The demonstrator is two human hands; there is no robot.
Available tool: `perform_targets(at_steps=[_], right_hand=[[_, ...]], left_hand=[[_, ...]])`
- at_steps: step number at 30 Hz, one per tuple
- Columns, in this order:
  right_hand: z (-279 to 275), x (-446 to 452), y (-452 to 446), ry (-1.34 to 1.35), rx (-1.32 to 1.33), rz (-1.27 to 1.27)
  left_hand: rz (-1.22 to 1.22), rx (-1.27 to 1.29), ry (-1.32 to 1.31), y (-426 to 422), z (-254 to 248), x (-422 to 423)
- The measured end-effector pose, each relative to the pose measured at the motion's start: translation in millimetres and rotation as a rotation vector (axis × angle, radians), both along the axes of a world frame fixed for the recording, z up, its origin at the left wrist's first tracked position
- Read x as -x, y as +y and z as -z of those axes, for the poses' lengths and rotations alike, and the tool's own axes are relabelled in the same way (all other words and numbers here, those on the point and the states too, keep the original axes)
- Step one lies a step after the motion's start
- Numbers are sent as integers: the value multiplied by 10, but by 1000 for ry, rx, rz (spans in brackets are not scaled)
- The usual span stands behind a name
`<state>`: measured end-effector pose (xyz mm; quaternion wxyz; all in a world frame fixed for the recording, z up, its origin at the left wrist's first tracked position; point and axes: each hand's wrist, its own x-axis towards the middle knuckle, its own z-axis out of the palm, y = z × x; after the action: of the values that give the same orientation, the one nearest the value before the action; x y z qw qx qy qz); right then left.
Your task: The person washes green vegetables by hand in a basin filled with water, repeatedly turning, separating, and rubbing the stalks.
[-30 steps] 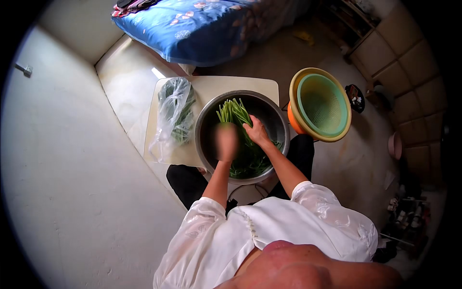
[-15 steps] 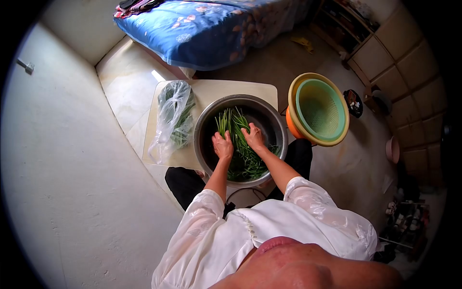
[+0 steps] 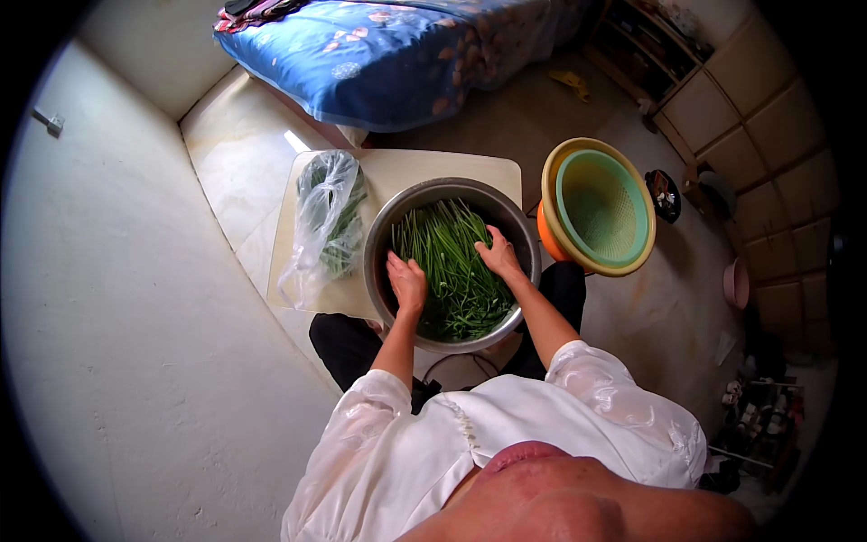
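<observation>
A wide metal basin (image 3: pixel 377 312) holds a thick heap of long, thin green chives (image 3: pixel 453 262), their stalks fanned toward the far rim. At the left side of the heap, inside the basin, my left hand (image 3: pixel 408 282) rests with its fingers stretched out along the stalks. Opposite it, my right hand (image 3: pixel 499 254) touches the right side of the greens, fingers apart and not wrapped round a bunch. Some of its fingertips are hard to make out.
The basin overlaps a pale low table (image 3: pixel 406 163), where a clear plastic bag (image 3: pixel 330 212) of greens lies. To the right stand a yellow basin (image 3: pixel 549 163) and a green strainer (image 3: pixel 603 208). A bed (image 3: pixel 388 77) is beyond; a white wall (image 3: pixel 117 298) bounds the left.
My hands have moved apart toward the basin's sides, the left one outward and the right one slightly right. The chives they were gripping now lie spread wider between them.
</observation>
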<state>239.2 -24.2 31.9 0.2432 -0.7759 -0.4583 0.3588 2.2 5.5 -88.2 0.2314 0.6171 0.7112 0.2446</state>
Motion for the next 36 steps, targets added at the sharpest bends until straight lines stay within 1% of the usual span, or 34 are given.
perform_targets(at_steps=[1, 3, 4, 5, 6, 7, 9, 10, 12, 13, 15, 16, 17, 19, 20, 21, 22, 23, 24, 26, 27, 28, 29, 30, 31, 32, 33, 34, 35, 36], right_hand=[[-164, 7, -51, 20, -43, -68], [-159, 32, -92, -6, -69, -87], [-70, 61, -106, -115, -176, -135], [-14, 97, -130, -224, -282, -183], [-10, 180, -146, -253, -285, -206], [0, 276, -148, -255, -246, -224], [17, 428, -156, -340, -191, -298], [16, 469, -160, -340, -193, -299], [98, 512, -133, -360, -69, -298], [134, 509, -108, -358, -71, -299], [258, 435, -76, -532, -96, -300], [291, 372, -57, -473, -105, -275], [249, 345, -56, -472, -106, -276], [105, 301, -62, -320, 35, -212], [75, 282, -85, -281, -2, -153], [37, 225, -92, -281, -1, -155], [-8, 145, -97, -247, -34, -196], [-58, 62, -103, -213, -65, -237], [-114, -18, -96, -123, -188, -246], [-114, -108, -52, -50, -306, -165], [-137, -129, -10, -40, -368, -118], [-118, -119, 44, -7, -405, -39], [-80, -151, 93, -12, -323, -12], [131, -206, 175, 86, -240, -8], [322, -230, 230, 182, -155, -3], [262, -161, 238, 187, -153, -6], [167, -52, 243, 320, 33, 84], [75, 64, 244, 450, 222, 174], [132, 147, 248, 454, 228, 172], [239, 225, 251, 523, 263, 164]], left_hand=[[18, -6, -26, -79, -296, -42], [37, -11, -53, -239, -828, -139], [100, -34, 19, -318, -1038, -196], [164, -58, 91, -367, -1130, -236], [201, 15, 77, -370, -1106, -261], [203, 13, 74, -373, -1081, -289], [278, 90, 134, -374, -1051, -318], [295, 129, 131, -347, -993, -322], [305, 150, 162, -305, -938, -318], [318, 175, 192, -293, -910, -311], [314, 176, 200, -297, -916, -299], [312, 174, 205, -297, -922, -294], [311, 174, 206, -294, -933, -287], [314, 177, 170, -280, -969, -265], [313, 176, 170, -275, -1012, -238], [307, 173, 72, -288, -1057, -191], [302, 171, -25, -287, -1098, -145], [303, 175, -25, -255, -1048, -76], [303, 34, -105, -240, -1021, 6], [233, -202, -192, -261, -1022, 61], [159, -197, -165, -255, -1059, 65], [76, -141, -180, -250, -1105, 50], [-9, -85, -194, -248, -1151, 42], [-14, -82, -189, -210, -1040, 60], [-70, 60, -280, -145, -825, 76], [-126, 201, -371, -83, -703, 88], [-130, 204, -367, -61, -787, 70], [-125, 278, -553, -49, -866, 22], [-119, 352, -739, -29, -930, -29], [-123, 425, -798, 22, -835, -73]])
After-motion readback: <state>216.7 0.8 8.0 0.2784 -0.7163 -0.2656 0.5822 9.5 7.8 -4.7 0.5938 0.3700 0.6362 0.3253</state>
